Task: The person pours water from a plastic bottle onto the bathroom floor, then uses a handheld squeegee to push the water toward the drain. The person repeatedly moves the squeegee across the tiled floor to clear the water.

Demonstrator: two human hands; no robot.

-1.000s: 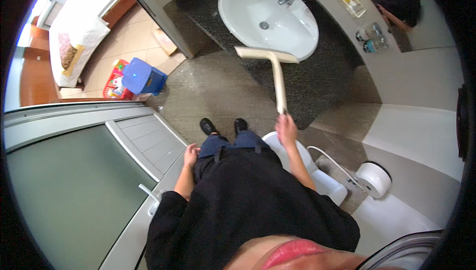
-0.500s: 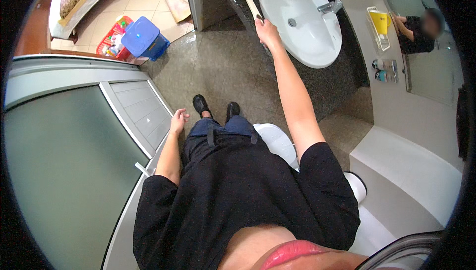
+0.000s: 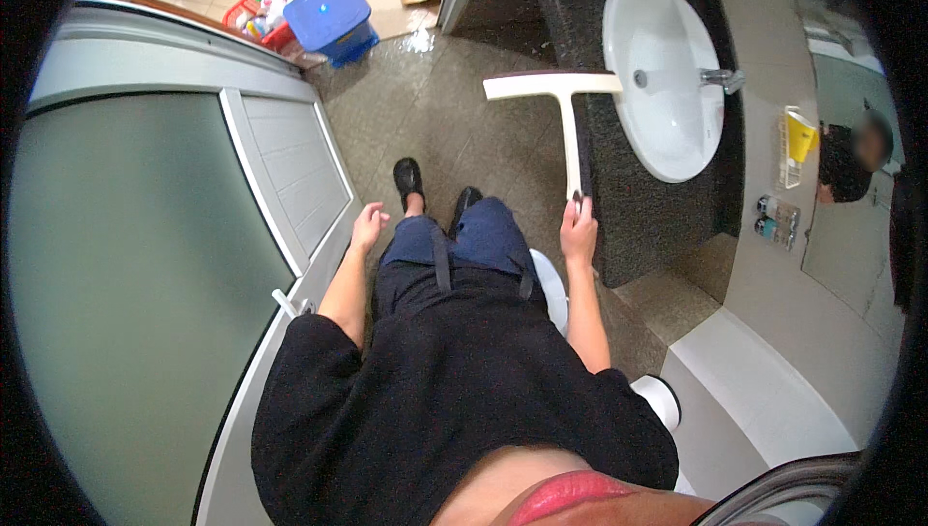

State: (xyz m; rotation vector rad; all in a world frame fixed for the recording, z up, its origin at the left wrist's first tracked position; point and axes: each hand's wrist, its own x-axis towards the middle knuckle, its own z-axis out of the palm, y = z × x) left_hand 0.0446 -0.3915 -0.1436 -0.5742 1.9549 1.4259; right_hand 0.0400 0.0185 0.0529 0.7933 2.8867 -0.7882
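Observation:
My right hand (image 3: 578, 236) grips the handle end of a cream squeegee (image 3: 567, 130). Its wide head, edged with a dark blade, points away from me, and the right end of the head overlaps the rim of the white washbasin (image 3: 667, 134) in view. Whether the two touch I cannot tell. Beside my left hip, my left hand (image 3: 368, 227) hangs with nothing in it, fingers loosely apart. It is nearest to the frosted door (image 3: 145, 255). Under the squeegee runs the dark speckled counter (image 3: 638, 226).
A blue lidded bin (image 3: 331, 18) and a red basket (image 3: 242, 15) of bottles stand by the doorway. The brown tiled floor (image 3: 435, 101) looks wet. A chrome tap (image 3: 720, 79) is on the basin; a rack (image 3: 793, 154) and mirror are at the right. The white toilet (image 3: 549, 289) is beside me.
My right arm has drawn back toward me, bringing the squeegee nearer and turning its head more fully into view. The whole view has shifted; my left hand stays empty.

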